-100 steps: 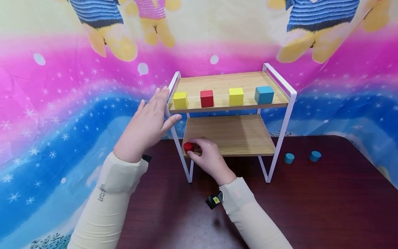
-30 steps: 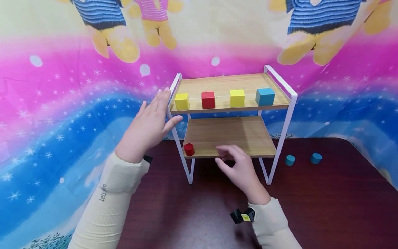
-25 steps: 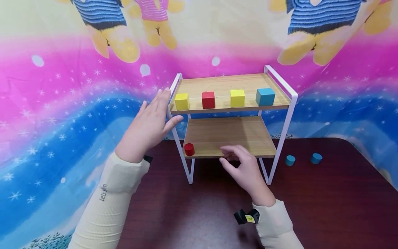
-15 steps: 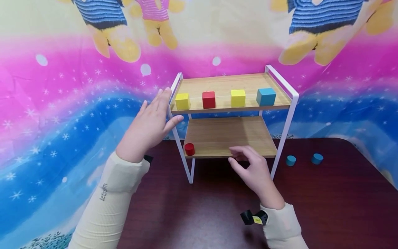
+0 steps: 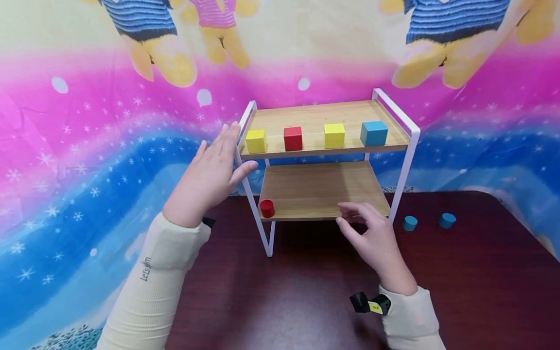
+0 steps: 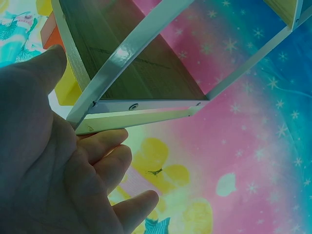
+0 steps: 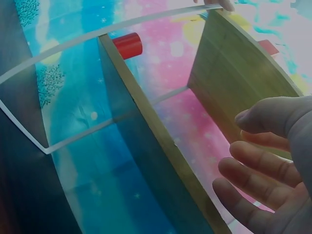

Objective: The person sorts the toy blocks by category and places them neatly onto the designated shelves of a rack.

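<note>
Shelving (image 5: 302, 182) is standing on the dark table (image 5: 271, 306) before the person I'm watching, and a red cylinder (image 5: 267, 208) is sitting upright at the front left corner of its lower board (image 5: 328, 187). The left hand (image 5: 207, 175) is lying against the white frame (image 5: 397, 113) at the upper left, seemingly touching it, fingers extended and gripping nothing. The right hand (image 5: 374, 238) is hovering by the right part of the lower board's front edge, thumb apart from loosely bent fingers, holding nothing. A blue cylinder (image 5: 410, 223) is standing on the table near the frame's right leg, a second blue cylinder (image 5: 447, 220) farther right. Cubes (image 5: 293, 139) are lining the upper board (image 5: 323, 113). To me, the cylinders are looking light, hard and sturdy, their smooth sides perhaps inviting a slip or a roll. Pinching opposite curved sides is seeming the surest hold.
</note>
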Motion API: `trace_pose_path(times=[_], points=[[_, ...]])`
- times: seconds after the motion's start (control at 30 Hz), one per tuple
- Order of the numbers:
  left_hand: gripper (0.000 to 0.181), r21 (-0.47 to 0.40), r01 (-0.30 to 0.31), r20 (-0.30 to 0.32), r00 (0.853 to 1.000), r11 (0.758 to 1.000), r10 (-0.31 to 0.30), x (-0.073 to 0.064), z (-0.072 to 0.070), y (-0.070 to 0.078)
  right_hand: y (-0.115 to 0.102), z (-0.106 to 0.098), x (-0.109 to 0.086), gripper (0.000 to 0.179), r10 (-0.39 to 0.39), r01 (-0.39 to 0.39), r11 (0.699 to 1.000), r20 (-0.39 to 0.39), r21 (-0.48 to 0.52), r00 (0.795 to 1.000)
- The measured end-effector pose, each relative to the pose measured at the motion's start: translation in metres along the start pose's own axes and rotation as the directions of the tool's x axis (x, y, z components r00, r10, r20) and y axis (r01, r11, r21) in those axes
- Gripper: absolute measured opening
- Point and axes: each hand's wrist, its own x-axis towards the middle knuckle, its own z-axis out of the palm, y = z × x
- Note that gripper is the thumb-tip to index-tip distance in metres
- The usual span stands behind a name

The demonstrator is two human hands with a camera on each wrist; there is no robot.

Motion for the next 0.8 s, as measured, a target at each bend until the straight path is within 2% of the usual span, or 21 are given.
trace_pose_path(times=[0.8], points=[[0.09, -0.013, -0.002, -0.004, 1.0, 1.0, 0.002, 0.001, 0.001, -0.001, 0.002, -0.041, -0.001, 0.032, -0.024, 0.01, 0.996, -0.153, -0.087, 0.988]])
